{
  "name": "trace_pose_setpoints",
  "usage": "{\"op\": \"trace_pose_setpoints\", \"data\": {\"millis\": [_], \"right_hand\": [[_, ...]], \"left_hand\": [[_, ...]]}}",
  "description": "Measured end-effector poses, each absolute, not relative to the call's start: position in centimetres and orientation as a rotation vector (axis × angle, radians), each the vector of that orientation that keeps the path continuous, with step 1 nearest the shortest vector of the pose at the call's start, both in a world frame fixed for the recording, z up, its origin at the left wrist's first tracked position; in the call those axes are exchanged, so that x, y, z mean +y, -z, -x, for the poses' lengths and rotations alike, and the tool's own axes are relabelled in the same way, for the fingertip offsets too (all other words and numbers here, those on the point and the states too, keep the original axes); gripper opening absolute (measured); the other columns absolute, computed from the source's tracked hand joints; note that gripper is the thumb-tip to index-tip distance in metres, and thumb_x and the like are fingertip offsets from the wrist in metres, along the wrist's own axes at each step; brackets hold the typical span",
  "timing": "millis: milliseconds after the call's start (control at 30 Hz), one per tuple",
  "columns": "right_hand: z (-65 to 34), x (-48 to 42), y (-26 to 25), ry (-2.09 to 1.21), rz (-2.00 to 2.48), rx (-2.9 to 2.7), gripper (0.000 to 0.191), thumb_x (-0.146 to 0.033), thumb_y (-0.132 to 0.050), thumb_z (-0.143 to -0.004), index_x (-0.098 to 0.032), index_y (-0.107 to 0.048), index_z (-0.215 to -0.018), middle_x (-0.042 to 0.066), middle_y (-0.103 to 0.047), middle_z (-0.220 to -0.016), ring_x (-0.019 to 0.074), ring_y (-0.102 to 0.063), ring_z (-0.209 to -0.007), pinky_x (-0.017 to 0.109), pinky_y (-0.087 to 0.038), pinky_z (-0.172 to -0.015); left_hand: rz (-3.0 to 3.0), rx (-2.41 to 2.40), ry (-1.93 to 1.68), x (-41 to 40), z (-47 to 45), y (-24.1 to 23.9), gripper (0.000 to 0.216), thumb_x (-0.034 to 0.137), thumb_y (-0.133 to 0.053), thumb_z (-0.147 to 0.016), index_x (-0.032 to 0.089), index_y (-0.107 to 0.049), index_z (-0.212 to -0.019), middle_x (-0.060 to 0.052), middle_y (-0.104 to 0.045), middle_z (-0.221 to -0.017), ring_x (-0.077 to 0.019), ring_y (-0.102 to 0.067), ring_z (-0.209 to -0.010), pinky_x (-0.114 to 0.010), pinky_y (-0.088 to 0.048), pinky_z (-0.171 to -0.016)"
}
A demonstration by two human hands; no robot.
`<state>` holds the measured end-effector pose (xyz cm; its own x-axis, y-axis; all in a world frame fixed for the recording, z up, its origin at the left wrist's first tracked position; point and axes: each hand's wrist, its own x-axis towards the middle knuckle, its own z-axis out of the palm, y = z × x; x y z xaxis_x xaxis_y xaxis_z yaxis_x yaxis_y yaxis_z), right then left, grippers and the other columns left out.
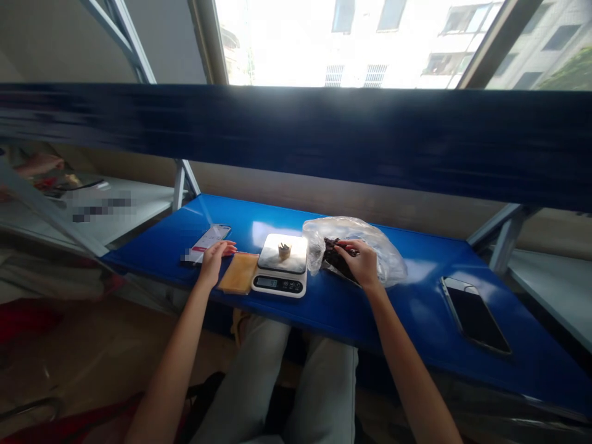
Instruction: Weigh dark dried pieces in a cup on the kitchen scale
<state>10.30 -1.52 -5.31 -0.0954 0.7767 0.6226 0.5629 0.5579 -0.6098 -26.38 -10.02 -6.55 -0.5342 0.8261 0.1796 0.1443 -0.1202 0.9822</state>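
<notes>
A white digital kitchen scale (279,287) stands on the blue table in front of me, its display lit. On its plate sits a small tan cup (285,251) with a few dark slivers in it. To the right lies a clear plastic bag (388,250), its mouth facing the scale and showing dark dried pieces (337,258). My right hand (361,262) pinches at these pieces in the bag mouth. Beside a stack of yellowish pouches (239,274), my left hand (215,260) rests with its fingers loosely extended, partly over a phone with a lit screen (210,239).
A second phone (476,314), dark-screened, lies toward the right end of the table. A blue upper shelf (296,135) crosses above, held by grey metal struts (502,237). At far left, another person's hand (44,163) is over a white surface (134,206).
</notes>
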Motion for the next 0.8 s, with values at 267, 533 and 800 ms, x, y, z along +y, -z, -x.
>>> {"op": "trace_pose_setpoints", "data": {"millis": [267,533,800], "right_hand": [[-11.4,-1.0,6.3,-0.244,1.205,-1.534,0.048,-0.062,-0.062,-0.072,-0.016,-0.073,-0.084,0.010,-0.073,-0.080,0.0223,-0.067,-0.063,0.036,-0.051,-0.065],[-13.5,-0.3,7.6,-0.144,1.128,-1.553,0.038,-0.050,-0.058,-0.081,-0.015,-0.072,-0.088,0.012,-0.072,-0.090,0.0232,-0.067,-0.073,0.041,-0.053,-0.073],[-16.8,0.0,8.9,-0.179,1.262,-1.492,0.041,-0.048,-0.063,-0.076,-0.015,-0.068,-0.098,0.014,-0.070,-0.099,0.0267,-0.069,-0.083,0.045,-0.053,-0.080]], "left_hand": [[-1.103,1.629,-1.676,-9.6,25.9,7.0,0.029,0.041,-0.056,-0.070,0.015,-0.067,-0.075,-0.006,-0.066,-0.072,-0.0179,-0.062,-0.071,-0.029,-0.047,-0.072],[-1.091,1.557,-1.654,-9.0,24.9,7.6,0.031,0.044,-0.056,-0.072,0.016,-0.068,-0.076,-0.005,-0.065,-0.072,-0.0187,-0.061,-0.073,-0.029,-0.046,-0.073],[-1.173,1.544,-1.615,-9.4,21.9,7.8,0.030,0.042,-0.051,-0.077,0.017,-0.068,-0.078,-0.006,-0.069,-0.080,-0.0208,-0.063,-0.081,-0.029,-0.045,-0.072]]}}
